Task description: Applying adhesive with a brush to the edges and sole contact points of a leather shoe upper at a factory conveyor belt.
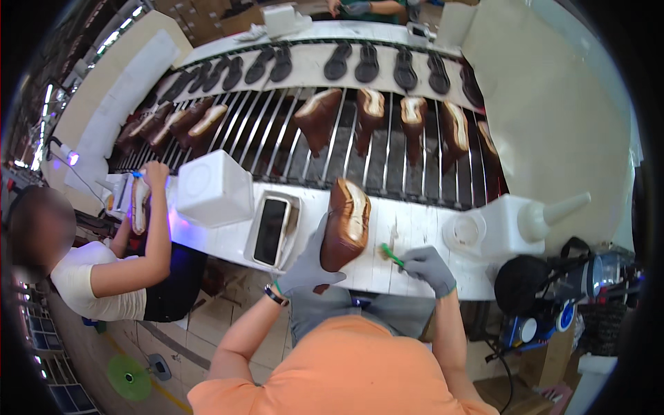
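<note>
My left hand (303, 268), in a grey glove, grips a brown leather shoe upper (337, 235) from its left side. The upper is held bottom up, so its pale underside faces me. To the right, my gloved right hand (431, 270) is closed around a small brush (391, 255) with a green handle. The brush's light bristles point left toward the upper, with a gap between them. Both hands are over the near edge of the white worktable (387, 278).
A roller conveyor (277, 142) carries several brown uppers (319, 117); dark soles (366, 63) line a belt behind it. A white box (216, 188), a tray (294, 232) holding a phone, and a white jug (508, 223) flank me. One co-worker (97, 280) works at left, another (377, 8) opposite.
</note>
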Demonstrator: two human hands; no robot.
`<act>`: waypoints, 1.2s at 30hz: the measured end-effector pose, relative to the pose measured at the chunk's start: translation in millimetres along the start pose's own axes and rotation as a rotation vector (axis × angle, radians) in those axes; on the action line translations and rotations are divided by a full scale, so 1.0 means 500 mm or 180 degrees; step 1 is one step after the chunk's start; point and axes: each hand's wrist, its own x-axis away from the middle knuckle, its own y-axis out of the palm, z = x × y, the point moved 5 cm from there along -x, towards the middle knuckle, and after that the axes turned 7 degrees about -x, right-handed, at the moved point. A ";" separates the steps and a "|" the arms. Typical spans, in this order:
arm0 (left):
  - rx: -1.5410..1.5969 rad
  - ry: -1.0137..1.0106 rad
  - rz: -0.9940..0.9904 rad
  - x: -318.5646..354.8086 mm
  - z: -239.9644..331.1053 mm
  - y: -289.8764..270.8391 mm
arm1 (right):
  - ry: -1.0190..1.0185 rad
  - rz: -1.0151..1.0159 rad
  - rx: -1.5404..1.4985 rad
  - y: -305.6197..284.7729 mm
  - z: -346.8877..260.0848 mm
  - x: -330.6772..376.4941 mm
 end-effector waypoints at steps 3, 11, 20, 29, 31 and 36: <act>0.2973 -0.1426 -0.0081 0.044 -0.025 0.000 | -0.0078 0.0376 -0.0989 -0.032 0.052 0.028; 0.4392 0.0672 0.0746 0.063 -0.051 -0.110 | -0.0711 -0.0159 -0.2719 -0.048 0.175 0.027; 0.1086 0.0225 0.3377 -0.277 -0.118 -0.420 | -0.0682 -0.0245 -0.2935 -0.062 0.178 0.016; -0.1461 -0.1501 0.3089 -0.468 -0.509 -0.393 | -0.0596 -0.0161 -0.3134 -0.067 0.193 0.021; -0.1928 -0.2223 0.2780 -0.466 -0.573 -0.400 | -0.0607 -0.0243 -0.3246 -0.068 0.194 0.020; -0.2924 -0.2137 0.0228 -0.494 -0.496 -0.492 | -0.0498 -0.0099 -0.3130 -0.072 0.198 0.022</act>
